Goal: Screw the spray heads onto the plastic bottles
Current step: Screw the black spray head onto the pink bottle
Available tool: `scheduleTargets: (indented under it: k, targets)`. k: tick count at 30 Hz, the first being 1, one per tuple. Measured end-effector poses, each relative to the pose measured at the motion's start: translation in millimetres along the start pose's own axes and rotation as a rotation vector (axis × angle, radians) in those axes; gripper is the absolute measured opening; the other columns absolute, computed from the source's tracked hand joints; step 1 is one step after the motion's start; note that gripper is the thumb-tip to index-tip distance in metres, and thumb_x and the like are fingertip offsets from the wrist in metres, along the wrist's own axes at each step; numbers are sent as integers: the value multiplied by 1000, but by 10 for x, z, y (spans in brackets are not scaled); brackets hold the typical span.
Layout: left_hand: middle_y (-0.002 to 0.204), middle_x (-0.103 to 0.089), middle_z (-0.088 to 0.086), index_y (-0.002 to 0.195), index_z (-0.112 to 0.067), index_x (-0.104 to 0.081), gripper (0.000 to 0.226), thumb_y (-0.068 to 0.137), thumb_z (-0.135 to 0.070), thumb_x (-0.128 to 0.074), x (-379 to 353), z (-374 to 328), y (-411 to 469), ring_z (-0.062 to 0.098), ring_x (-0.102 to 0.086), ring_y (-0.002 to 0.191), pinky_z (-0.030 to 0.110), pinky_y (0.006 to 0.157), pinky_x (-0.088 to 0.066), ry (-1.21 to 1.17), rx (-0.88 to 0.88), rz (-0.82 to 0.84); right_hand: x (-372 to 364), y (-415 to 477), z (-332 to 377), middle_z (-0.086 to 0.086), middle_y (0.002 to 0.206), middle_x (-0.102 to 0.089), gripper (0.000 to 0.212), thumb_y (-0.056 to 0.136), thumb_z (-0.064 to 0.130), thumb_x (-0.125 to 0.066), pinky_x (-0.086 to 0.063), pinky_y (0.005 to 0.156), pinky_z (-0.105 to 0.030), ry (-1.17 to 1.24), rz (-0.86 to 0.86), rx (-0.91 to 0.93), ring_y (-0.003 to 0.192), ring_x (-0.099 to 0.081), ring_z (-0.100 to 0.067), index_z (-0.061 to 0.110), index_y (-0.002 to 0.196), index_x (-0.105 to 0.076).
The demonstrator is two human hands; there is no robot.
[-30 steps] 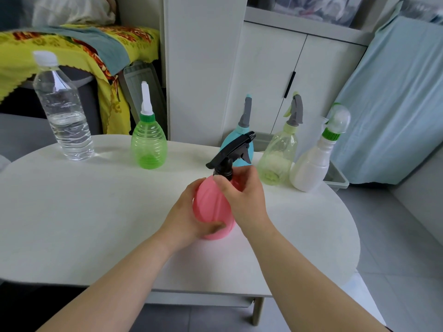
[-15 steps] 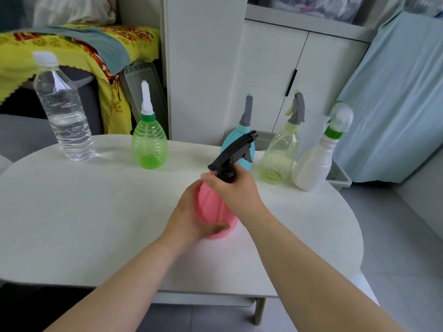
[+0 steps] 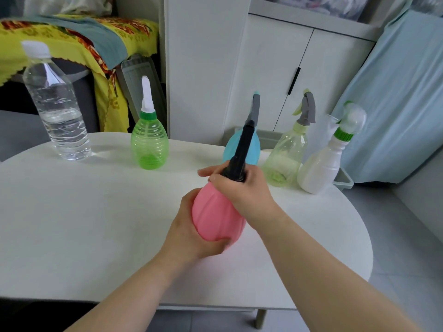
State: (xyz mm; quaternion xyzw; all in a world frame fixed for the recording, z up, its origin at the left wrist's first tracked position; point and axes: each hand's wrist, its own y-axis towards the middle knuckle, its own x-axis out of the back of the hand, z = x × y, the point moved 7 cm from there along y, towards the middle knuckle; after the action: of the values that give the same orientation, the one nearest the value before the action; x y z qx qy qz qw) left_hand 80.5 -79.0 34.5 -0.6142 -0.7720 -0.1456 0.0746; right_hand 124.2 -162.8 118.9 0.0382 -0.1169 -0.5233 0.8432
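**One head-worn camera**

A single wide-angle view looks from the person's head, forward and down across the white oval worktop (image 3: 72, 224). It sits close: both forearms rise from the lower edge, with the left hand (image 3: 187, 236) and right hand (image 3: 244, 190) near mid-frame. White cabinet doors (image 3: 271, 68) and grey tiled floor (image 3: 407, 248) bow along the margins.

Rightmost spray bottle (image 3: 321, 161) on table (image 3: 72, 224), cupboard (image 3: 335, 80) behind

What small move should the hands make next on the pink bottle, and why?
Probably the right hand should twist the black spray head at its collar while the left hand steadies the pink bottle. Both hands grip those parts now, so tightening looks unfinished.
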Motion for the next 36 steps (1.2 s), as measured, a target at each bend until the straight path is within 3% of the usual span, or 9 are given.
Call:
scheduleTargets:
  k: [3,6,9,13,17,23,29,32,36]
  targets:
    - [98,-39,-33,91,-64,-24,82,33,-35,-75,16,29,-5,-24,-44,85,1,55,-40,-58,-15,3,31,-23,-33,17,71,-68,27,71,9,-59,-44,58,-4,-20,-195,-4,66,-59,9,30,54,-59]
    - [101,-44,-26,94,-57,-29,80,33,-35,-76,7,17,-13,-9,-50,88,2,57,-42,-112,-12,52,99,-21,-83,10,72,-66,8,70,20,-61,-47,65,-17,-122,-321,-91,67,-57,-3,25,65,-65]
    - [106,-49,-19,97,-48,-38,85,22,-41,-76,103,-29,66,1,-55,90,6,60,-45,-210,9,153,75,32,-46,12,77,-71,17,69,11,-61,-49,69,-13,34,-135,-94,71,-61,5,25,60,-65]
    - [122,-52,-4,117,-31,-43,117,10,-57,-82,106,-56,18,6,-58,104,23,77,-53,-548,74,411,16,35,136,7,77,-74,22,64,7,-52,-52,75,-18,246,183,-13,84,-65,-4,22,51,-62]
    - [116,-55,-6,107,-35,-45,108,8,-60,-80,32,-68,-44,9,-57,103,19,74,-52,-404,60,387,23,38,157,7,79,-75,21,66,9,-52,-50,67,-15,208,224,-18,81,-66,-4,23,52,-59]
    - [104,-52,-16,98,-39,-43,83,21,-43,-72,92,-60,-25,-16,-54,83,7,60,-47,-245,13,250,17,13,186,10,77,-74,23,67,12,-53,-49,61,-15,168,171,14,70,-65,-2,25,49,-60]
    - [104,-48,-21,98,-46,-37,82,24,-47,-73,50,-27,-16,-24,-49,83,2,58,-43,-167,14,280,94,-6,44,13,72,-74,20,62,15,-54,-47,77,-26,62,2,-23,82,-66,-4,27,48,-61]
    - [107,-45,-26,99,-56,-33,84,26,-48,-75,27,-50,-7,-24,-46,88,1,61,-42,-127,9,328,80,-33,8,17,80,-74,20,64,15,-55,-47,80,-27,65,60,-37,88,-65,-3,28,50,-62]
    - [102,-48,-28,88,-73,-25,84,26,-47,-75,87,-85,25,-25,-45,89,-3,59,-39,-43,-23,193,-115,-75,-41,20,86,-72,20,66,14,-57,-39,99,-29,-10,155,-17,110,-54,1,30,54,-61]
